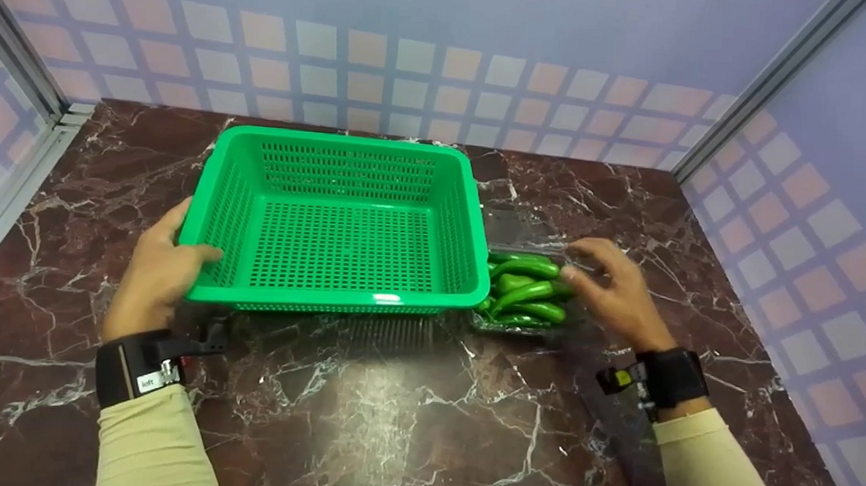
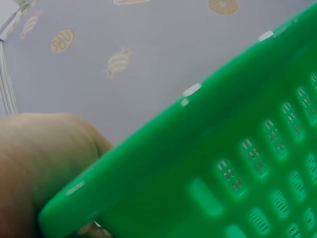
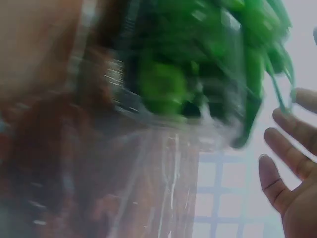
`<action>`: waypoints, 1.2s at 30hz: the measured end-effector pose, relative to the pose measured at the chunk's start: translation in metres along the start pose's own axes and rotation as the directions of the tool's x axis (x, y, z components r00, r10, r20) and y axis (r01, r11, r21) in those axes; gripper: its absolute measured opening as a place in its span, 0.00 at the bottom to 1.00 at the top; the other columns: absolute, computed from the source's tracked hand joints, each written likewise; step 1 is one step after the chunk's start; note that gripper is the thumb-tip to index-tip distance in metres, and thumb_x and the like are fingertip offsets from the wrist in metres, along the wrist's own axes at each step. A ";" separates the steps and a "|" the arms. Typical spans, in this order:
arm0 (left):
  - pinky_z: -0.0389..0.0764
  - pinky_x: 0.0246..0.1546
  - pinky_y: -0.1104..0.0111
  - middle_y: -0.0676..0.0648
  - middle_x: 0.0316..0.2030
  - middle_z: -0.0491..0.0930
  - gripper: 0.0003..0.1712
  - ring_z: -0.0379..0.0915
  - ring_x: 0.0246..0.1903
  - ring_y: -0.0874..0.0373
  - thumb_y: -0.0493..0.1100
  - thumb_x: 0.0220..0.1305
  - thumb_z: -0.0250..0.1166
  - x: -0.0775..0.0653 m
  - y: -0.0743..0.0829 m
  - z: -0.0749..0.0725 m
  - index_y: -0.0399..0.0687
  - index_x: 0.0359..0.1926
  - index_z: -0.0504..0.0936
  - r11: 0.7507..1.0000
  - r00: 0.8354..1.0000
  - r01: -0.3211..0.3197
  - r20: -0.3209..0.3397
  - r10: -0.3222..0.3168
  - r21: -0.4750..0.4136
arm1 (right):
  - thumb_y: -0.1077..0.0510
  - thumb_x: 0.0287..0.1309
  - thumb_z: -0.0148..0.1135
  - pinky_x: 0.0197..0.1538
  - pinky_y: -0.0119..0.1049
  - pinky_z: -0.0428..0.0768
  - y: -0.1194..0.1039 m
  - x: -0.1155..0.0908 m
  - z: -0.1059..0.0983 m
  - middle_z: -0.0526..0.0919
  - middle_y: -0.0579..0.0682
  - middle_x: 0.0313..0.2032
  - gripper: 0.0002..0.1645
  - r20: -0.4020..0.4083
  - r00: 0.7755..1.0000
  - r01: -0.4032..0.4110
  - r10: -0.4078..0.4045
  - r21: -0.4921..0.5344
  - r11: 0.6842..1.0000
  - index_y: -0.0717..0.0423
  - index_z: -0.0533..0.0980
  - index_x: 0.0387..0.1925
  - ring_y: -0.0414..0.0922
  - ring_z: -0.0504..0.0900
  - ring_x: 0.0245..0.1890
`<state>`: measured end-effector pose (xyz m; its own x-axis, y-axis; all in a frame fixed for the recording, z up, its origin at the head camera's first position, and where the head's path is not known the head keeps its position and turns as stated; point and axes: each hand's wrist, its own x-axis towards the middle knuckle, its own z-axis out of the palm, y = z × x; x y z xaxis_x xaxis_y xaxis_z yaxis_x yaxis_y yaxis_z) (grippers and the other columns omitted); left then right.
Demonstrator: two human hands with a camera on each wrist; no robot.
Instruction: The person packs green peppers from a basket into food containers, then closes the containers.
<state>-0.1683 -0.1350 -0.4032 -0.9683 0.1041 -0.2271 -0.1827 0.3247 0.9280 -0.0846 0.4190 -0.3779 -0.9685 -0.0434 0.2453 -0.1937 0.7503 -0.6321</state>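
A green plastic basket (image 1: 339, 297) with slotted walls stands at the table's middle left, nothing inside it. My left hand (image 1: 165, 264) grips its left side, thumb over the rim and fingers outside; the left wrist view shows the rim (image 2: 148, 144) close up against the hand (image 2: 44, 163). Right of the basket, long green peppers (image 1: 531, 290) fill a clear plastic tray (image 1: 510, 329), partly covered by the basket's edge. My right hand (image 1: 618, 292) is at the tray's right side, its fingers spread. Blurred peppers (image 3: 163, 84) and the spread right hand (image 3: 297, 148) appear in the right wrist view.
The tabletop (image 1: 391, 436) is dark red marble-patterned. A lilac wall (image 1: 427, 85) with pink and white squares stands behind it, with side panels at left and right joined by metal posts (image 1: 773, 83).
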 end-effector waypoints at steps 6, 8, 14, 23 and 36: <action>0.69 0.70 0.44 0.33 0.83 0.41 0.50 0.53 0.77 0.32 0.58 0.78 0.53 -0.022 -0.015 -0.022 0.60 0.85 0.31 0.998 0.998 0.062 -0.018 -0.062 0.002 | 0.47 0.75 0.58 0.59 0.41 0.80 0.007 0.042 -0.006 0.83 0.62 0.58 0.26 0.127 0.970 -0.207 0.206 -0.005 0.978 0.61 0.77 0.62 0.53 0.79 0.56; 0.58 0.75 0.37 0.35 0.83 0.41 0.51 0.45 0.80 0.31 0.63 0.77 0.52 -0.030 -0.015 -0.028 0.60 0.85 0.31 0.995 0.993 0.097 -0.074 -0.097 -0.006 | 0.47 0.75 0.57 0.58 0.46 0.81 0.009 0.058 -0.007 0.82 0.64 0.58 0.27 0.205 0.947 -0.243 0.246 -0.040 0.969 0.62 0.77 0.63 0.55 0.80 0.55; 0.61 0.76 0.41 0.44 0.80 0.60 0.43 0.57 0.78 0.40 0.60 0.77 0.52 -0.038 0.019 -0.022 0.60 0.85 0.48 0.992 0.947 0.099 -0.314 -0.070 0.075 | 0.54 0.76 0.54 0.48 0.48 0.86 0.020 0.091 -0.004 0.84 0.68 0.52 0.26 0.379 0.879 -0.261 0.287 -0.120 0.958 0.68 0.75 0.65 0.56 0.85 0.44; 0.72 0.28 0.68 0.44 0.65 0.81 0.28 0.68 0.23 0.62 0.43 0.74 0.55 -0.029 0.086 0.036 0.50 0.74 0.73 0.944 0.913 -0.212 -0.294 0.283 0.252 | 0.61 0.75 0.53 0.34 0.36 0.81 0.045 0.094 0.017 0.81 0.72 0.57 0.32 0.424 0.831 -0.376 0.361 -0.050 0.925 0.72 0.62 0.75 0.43 0.85 0.34; 0.81 0.34 0.64 0.39 0.61 0.82 0.28 0.79 0.31 0.56 0.37 0.72 0.57 0.014 0.143 0.145 0.44 0.71 0.75 0.860 0.919 -0.395 0.128 0.374 0.322 | 0.75 0.61 0.57 0.31 0.32 0.81 0.025 0.077 0.001 0.78 0.50 0.37 0.29 0.252 0.929 -0.332 0.272 0.238 0.913 0.64 0.68 0.63 0.42 0.79 0.30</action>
<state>-0.1837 0.0488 -0.3166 -0.9360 0.3374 0.1007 0.2804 0.5410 0.7929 -0.1646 0.4340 -0.3759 -0.9917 -0.0023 -0.1289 0.1070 0.5424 -0.8333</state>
